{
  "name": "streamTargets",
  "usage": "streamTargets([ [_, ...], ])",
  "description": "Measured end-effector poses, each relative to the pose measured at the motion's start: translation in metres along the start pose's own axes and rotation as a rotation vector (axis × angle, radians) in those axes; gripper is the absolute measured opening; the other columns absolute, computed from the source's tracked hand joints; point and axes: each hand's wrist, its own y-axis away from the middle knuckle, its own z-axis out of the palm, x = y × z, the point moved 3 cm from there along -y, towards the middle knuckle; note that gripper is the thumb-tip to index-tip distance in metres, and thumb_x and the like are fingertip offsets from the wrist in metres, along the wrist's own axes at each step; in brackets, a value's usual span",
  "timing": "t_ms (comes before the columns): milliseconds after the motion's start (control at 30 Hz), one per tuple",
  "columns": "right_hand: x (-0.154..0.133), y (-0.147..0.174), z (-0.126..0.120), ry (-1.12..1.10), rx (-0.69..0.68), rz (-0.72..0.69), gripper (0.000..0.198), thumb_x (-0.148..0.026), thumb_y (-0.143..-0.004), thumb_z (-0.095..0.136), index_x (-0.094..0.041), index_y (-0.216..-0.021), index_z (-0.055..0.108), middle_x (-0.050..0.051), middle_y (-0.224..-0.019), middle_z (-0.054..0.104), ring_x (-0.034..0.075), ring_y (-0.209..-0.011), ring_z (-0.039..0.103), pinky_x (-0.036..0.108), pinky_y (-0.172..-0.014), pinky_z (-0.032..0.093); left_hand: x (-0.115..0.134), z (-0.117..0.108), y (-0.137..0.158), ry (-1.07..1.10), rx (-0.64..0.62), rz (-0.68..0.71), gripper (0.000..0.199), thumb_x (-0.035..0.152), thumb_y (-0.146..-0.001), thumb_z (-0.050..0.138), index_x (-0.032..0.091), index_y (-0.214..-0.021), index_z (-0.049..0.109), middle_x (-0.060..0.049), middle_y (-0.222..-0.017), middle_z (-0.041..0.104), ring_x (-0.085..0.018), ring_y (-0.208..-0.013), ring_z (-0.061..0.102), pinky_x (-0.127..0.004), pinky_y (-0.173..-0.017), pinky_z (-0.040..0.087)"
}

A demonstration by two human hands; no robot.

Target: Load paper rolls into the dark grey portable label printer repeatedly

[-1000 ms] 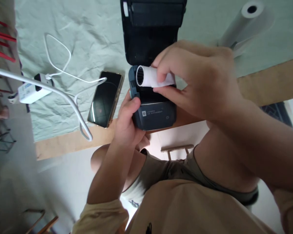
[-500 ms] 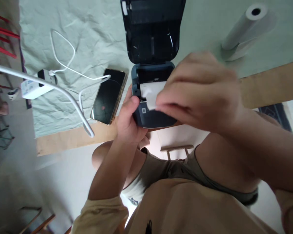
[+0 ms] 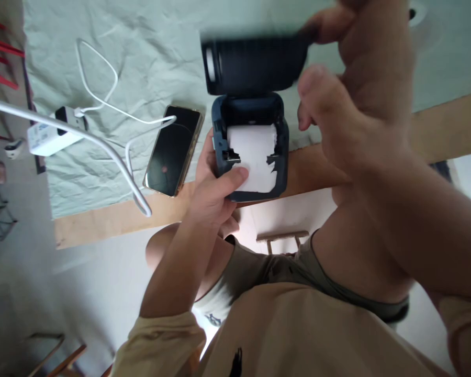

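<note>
Has a dark phone [image 3: 172, 152] lying on the table [image 3: 113, 224]'s wrinkled green cloth [image 3: 157, 57]; shows bare wood on the phone's near side. Carries a white plug block [image 3: 47, 141] and looping thin cable [image 3: 116, 79] left of it, a mostly hidden roll [image 3: 421, 14] well right.

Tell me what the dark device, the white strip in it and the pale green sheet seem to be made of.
The dark device: probably molded hard plastic, mostly matt, judging by its smooth, rounded corners. The white strip: apparently paper, matt, with thin, ragged edges. The pale green sheet: perhaps fabric, dull and creased, though thin plastic is possible.
</note>
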Motion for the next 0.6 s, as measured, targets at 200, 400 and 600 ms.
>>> streamTargets([
  [200, -0.002, 0.006, 0.014, 0.111, -0.192, -0.133, 0.025, -0.023, -0.08, 0.06, -0.019, -0.104, 0.062, 0.006, -0.116, 0.058, 0.018, -0.12, 0.048, 0.017, -0.063, 0.048, 0.004, 0.004, 0.003, 0.052, 0.035, 0.003, 0.038, 0.019, -0.069, 0.076, 0.026, -0.104, 0.065, 0.004, -0.088, 0.071, -0.012, -0.078, 0.068, -0.027, -0.085, 0.059],
  [400, 0.003, 0.011, 0.023, -0.234, -0.297, 0.165, 0.06, -0.04, -0.085, 0.059, -0.022, -0.138, 0.037, 0.005, -0.142, 0.045, 0.013, -0.108, 0.057, 0.022, -0.076, 0.051, 0.004, 0.009, 0.006, 0.048, 0.014, -0.026, 0.043, 0.058, -0.087, 0.05, 0.02, -0.097, 0.067, -0.006, -0.114, 0.07, -0.025, -0.121, 0.06, -0.036, -0.099, 0.053],
  [600, 0.013, 0.01, 0.029, -0.224, -0.319, 0.095, 0.056, -0.042, -0.083, 0.062, -0.022, -0.132, 0.041, 0.005, -0.13, 0.055, 0.017, -0.112, 0.058, 0.029, -0.09, 0.051, 0.003, 0.006, 0.006, 0.018, 0.029, -0.048, 0.026, 0.045, -0.088, 0.052, 0.022, -0.09, 0.065, -0.006, -0.107, 0.07, -0.026, -0.124, 0.06, -0.037, -0.1, 0.052],
])
